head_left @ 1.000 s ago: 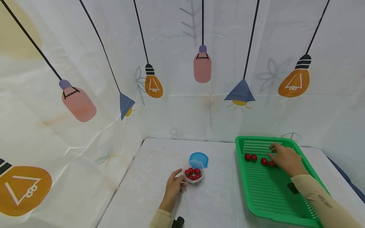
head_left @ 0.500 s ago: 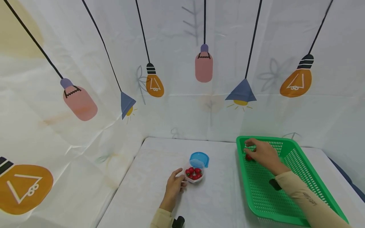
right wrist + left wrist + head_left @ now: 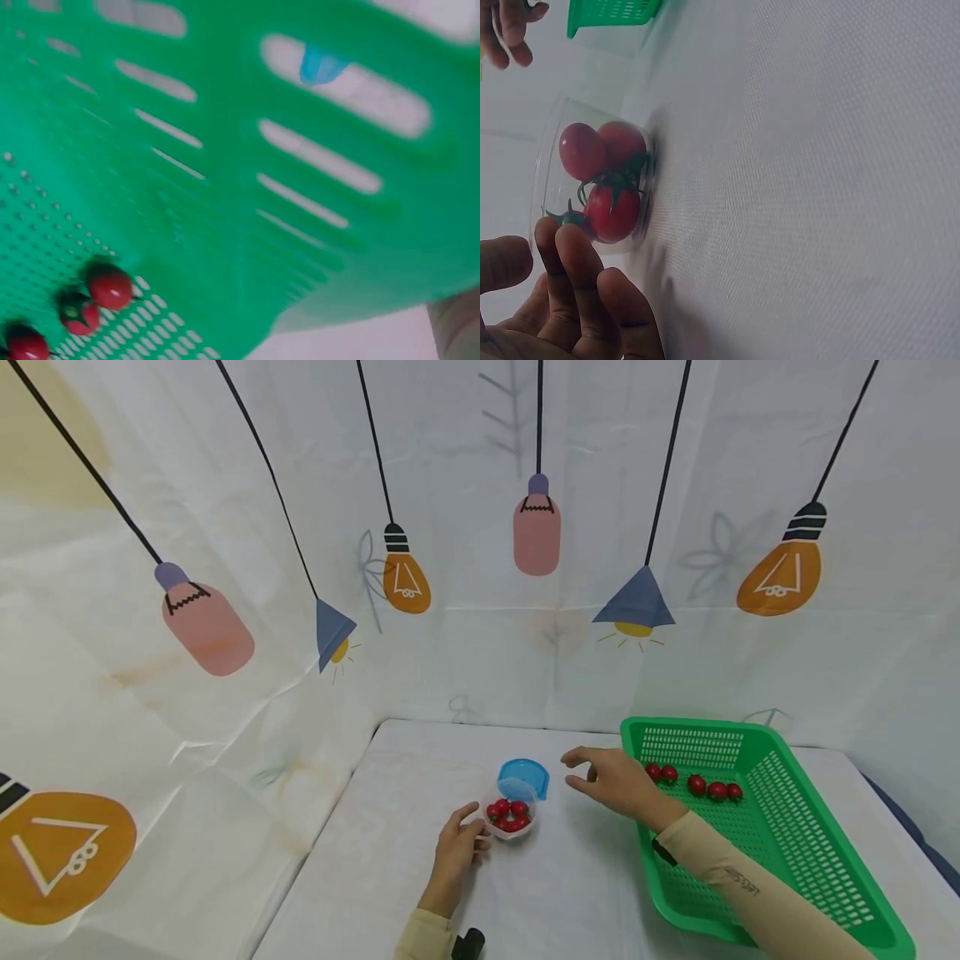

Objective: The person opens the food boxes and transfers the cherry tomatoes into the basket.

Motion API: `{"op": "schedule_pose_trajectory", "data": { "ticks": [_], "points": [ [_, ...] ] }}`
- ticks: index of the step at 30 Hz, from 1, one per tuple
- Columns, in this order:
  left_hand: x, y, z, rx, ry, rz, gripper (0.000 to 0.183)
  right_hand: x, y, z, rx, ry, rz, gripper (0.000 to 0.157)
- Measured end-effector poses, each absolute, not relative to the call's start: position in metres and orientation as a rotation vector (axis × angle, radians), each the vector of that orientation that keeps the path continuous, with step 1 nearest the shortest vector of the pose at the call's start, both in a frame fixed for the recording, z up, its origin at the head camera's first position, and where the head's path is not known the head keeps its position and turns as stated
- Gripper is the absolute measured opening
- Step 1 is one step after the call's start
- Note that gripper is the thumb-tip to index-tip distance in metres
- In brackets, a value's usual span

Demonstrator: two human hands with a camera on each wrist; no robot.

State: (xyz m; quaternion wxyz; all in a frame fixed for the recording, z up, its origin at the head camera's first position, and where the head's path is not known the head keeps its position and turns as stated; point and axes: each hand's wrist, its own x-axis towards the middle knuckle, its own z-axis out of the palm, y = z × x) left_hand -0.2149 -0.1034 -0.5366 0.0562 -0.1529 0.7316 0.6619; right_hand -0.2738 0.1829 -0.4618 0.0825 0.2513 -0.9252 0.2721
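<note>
A small clear plastic box (image 3: 512,838) with its blue lid (image 3: 525,770) folded back stands on the table, holding several red cherry tomatoes (image 3: 517,809). Beside its left side is my left hand (image 3: 453,852), fingers loosely bent. In the left wrist view the fingertips (image 3: 577,244) lie close to the clear wall; whether they touch it I cannot tell. My right hand (image 3: 618,781) hovers between the box and the green basket (image 3: 840,877), thumb and forefinger apart, with no tomato seen between them. Several more cherry tomatoes (image 3: 697,785) lie in the basket's far part.
A white cloth covers the table (image 3: 442,760). Behind it hangs a white sheet (image 3: 480,677) printed with lamps. The basket's raised, slotted wall (image 3: 225,112) fills much of the right wrist view.
My right hand has moved left, from over the far right of the basket out past its left rim. The tomatoes it covered now show. My left hand and the box have stayed put.
</note>
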Motion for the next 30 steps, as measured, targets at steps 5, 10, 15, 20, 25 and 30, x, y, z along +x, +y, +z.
{"op": "schedule_pose_trajectory", "data": {
  "ticks": [5, 10, 15, 20, 25, 30],
  "points": [
    [-0.215, -0.104, -0.536, -0.467, 2.202, 2.020, 0.046, -0.274, 0.162, -0.462, 0.901, -2.799, 0.848, 0.033],
    [-0.215, -0.104, -0.536, -0.456, 2.185, 2.030, 0.047, -0.278, 0.155, -0.455, 1.013, -2.778, 0.787, 0.032],
    [-0.215, -0.105, -0.536, -0.440, 2.190, 2.037, 0.048, -0.281, 0.146, -0.440, 1.028, -2.782, 0.735, 0.034],
    [-0.214, -0.105, -0.536, -0.423, 2.179, 2.040, 0.047, -0.282, 0.129, -0.428, 1.026, -2.802, 0.772, 0.035],
    [-0.215, -0.105, -0.536, -0.405, 2.182, 2.046, 0.047, -0.282, 0.111, -0.430, 1.033, -2.850, 0.814, 0.032],
    [-0.215, -0.104, -0.535, -0.413, 2.194, 2.050, 0.046, -0.286, 0.096, -0.441, 1.069, -2.901, 0.817, 0.029]
  ]
}}
